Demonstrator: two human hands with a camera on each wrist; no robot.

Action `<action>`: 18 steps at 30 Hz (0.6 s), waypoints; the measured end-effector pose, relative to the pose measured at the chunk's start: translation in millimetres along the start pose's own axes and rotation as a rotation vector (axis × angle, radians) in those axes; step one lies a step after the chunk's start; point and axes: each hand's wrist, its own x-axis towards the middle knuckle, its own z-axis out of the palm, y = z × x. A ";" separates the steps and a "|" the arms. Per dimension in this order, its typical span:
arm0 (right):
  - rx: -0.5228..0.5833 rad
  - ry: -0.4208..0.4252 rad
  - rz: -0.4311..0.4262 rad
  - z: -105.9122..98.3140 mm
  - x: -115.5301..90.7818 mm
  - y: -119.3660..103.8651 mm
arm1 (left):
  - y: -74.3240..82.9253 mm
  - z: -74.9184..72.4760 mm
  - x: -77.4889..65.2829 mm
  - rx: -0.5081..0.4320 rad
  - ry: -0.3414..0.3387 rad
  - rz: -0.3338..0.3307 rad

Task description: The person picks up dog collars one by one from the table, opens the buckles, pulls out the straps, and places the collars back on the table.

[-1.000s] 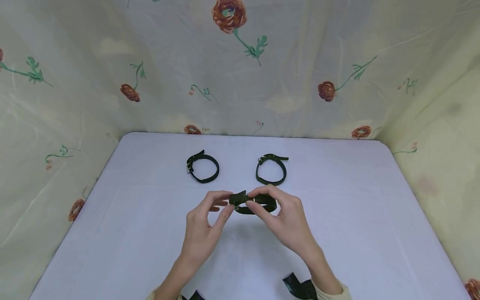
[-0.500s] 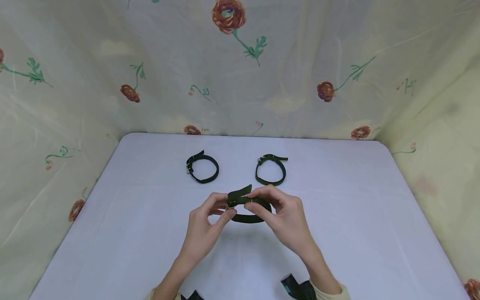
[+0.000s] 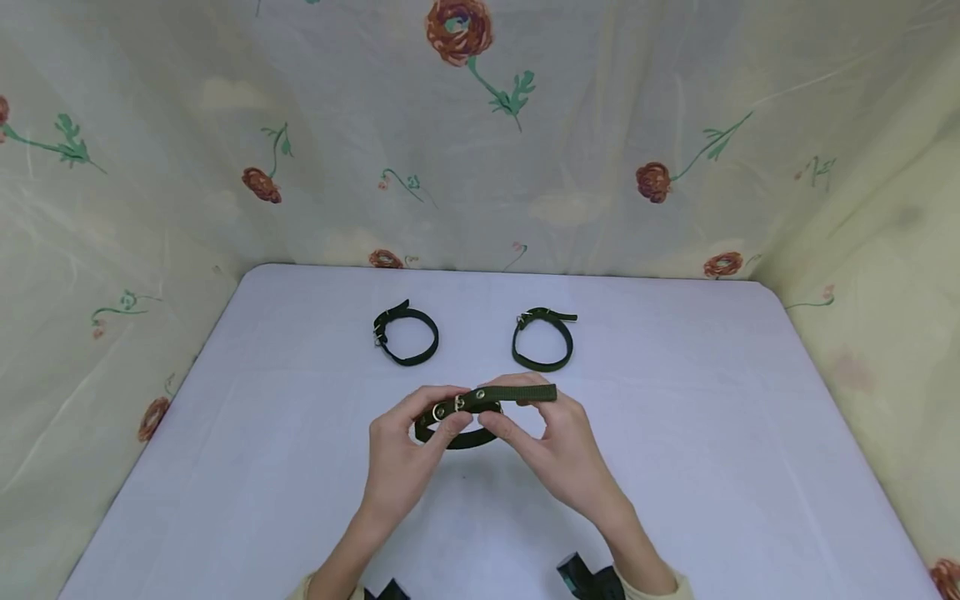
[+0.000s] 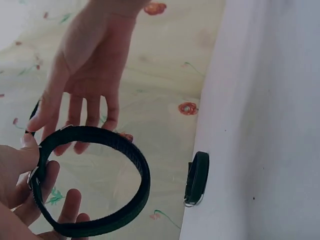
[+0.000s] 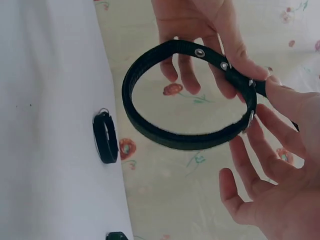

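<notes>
A dark green webbing collar point(image 3: 525, 393) with a metal buckle, a ring and eyelets is held up over the table, closed into a loop. My left hand point(image 3: 396, 454) pinches it beside the buckle between thumb and fingers. Close to the buckle on the other side, my right hand point(image 3: 567, 454) pinches the strap, its fingers partly hidden behind the strap. The free end sticks out to the right in front of that hand. Both wrist views show the collar's loop point(image 4: 142, 172) hanging round and wide point(image 5: 175, 141).
Two similar buckled collars lie farther back on the white table point(image 3: 300, 375), one at left point(image 3: 434, 337) and one at right point(image 3: 569, 340). Flower-printed curtain point(image 3: 577, 125) surrounds the table at the back and sides. A black device point(image 3: 592, 579) sits by the right wrist.
The collar has turned and shifted left between my hands. Its free end, earlier short and angled up, now extends straight right. My right fingers have moved behind the strap.
</notes>
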 end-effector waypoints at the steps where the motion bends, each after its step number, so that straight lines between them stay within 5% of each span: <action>1: 0.010 0.003 -0.005 1.0 0.1 -0.7 | 0.1 0.2 0.0 0.034 0.005 0.038; 6: 0.056 -0.004 -0.030 4.0 1.5 -3.9 | 0.7 -1.2 0.5 0.168 0.025 0.163; 18: 0.119 -0.002 0.015 7.2 3.2 -0.8 | 2.3 -4.7 3.3 0.247 -0.014 0.218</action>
